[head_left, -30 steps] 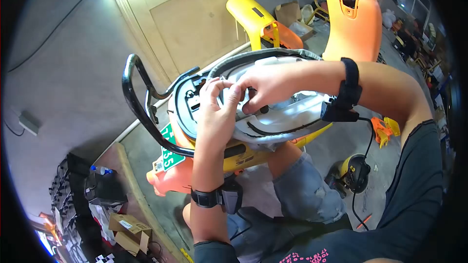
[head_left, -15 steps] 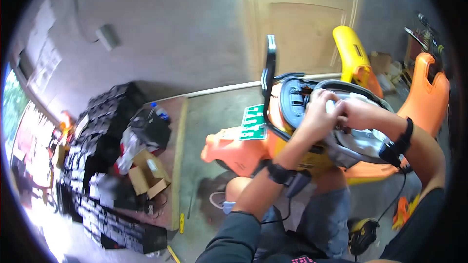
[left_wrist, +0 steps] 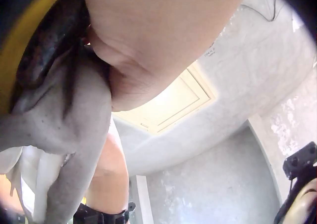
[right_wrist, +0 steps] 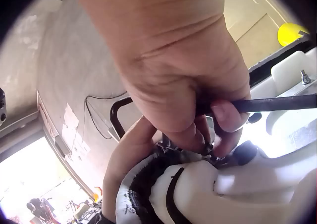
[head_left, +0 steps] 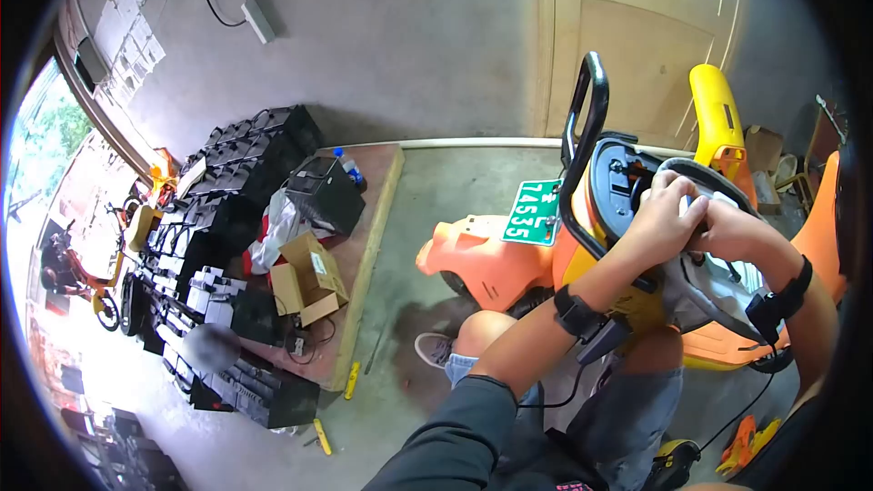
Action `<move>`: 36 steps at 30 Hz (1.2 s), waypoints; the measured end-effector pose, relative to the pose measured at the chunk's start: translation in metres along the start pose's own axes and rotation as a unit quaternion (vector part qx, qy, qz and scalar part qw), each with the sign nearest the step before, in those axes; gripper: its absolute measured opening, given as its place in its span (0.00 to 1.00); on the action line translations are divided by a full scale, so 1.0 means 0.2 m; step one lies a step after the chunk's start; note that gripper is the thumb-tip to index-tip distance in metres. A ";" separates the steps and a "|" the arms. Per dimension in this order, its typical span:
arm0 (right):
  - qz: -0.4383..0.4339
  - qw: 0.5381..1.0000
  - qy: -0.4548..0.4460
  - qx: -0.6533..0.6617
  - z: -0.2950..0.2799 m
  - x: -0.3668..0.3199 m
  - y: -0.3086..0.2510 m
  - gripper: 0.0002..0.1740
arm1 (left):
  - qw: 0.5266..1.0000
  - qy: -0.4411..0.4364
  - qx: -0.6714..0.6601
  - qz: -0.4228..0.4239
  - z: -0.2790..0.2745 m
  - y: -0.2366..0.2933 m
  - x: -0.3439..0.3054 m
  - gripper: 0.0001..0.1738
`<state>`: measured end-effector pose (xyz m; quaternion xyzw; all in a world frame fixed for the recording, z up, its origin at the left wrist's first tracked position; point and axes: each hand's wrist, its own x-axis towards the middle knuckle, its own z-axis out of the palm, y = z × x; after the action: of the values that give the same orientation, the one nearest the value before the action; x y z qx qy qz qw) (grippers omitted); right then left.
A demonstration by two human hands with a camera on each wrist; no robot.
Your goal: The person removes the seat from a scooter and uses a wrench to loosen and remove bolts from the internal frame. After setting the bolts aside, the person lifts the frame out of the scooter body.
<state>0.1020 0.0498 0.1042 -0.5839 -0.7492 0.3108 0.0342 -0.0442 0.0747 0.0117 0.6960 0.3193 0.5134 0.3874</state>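
Note:
A scooter seat with a grey cover lies underside up on the scooter, its pale plastic base showing. My left hand is at the seat's edge, fingers curled in at the cover; its fingertips are partly hidden. Against it, my right hand bends down over the same spot. In the right wrist view a thin black rod runs under the right hand's thumb, and its curled fingertips meet at the cover's gathered edge. I cannot tell what the rod is.
A black grab rail rises beside the hands, behind a green number plate. Left of the scooter, an opened cardboard box and a black case sit on a low platform. Yellow-handled tools lie on the floor.
The head view has swung left, so the scooter and both hands now appear farther right, and the black cases and doorway have come into view. Both hands stay together at the seat's edge.

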 end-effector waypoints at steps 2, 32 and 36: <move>-0.028 0.999 0.034 0.016 0.02 -0.03 -0.06 0.11 | 1.000 0.003 -0.001 -0.004 -0.01 0.02 0.00 0.19; 0.010 0.981 0.120 0.151 -0.15 -0.11 -0.06 0.14 | 0.996 -0.027 0.076 0.048 -0.04 0.15 -0.02 0.16; 0.026 0.976 0.079 0.202 -0.17 -0.12 -0.05 0.19 | 0.994 -0.048 0.074 0.061 -0.04 0.17 -0.02 0.11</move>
<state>0.1152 0.0406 0.1441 -0.6071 -0.6502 0.4095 0.2026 -0.0513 0.0568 0.0409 0.7650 0.2941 0.4770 0.3174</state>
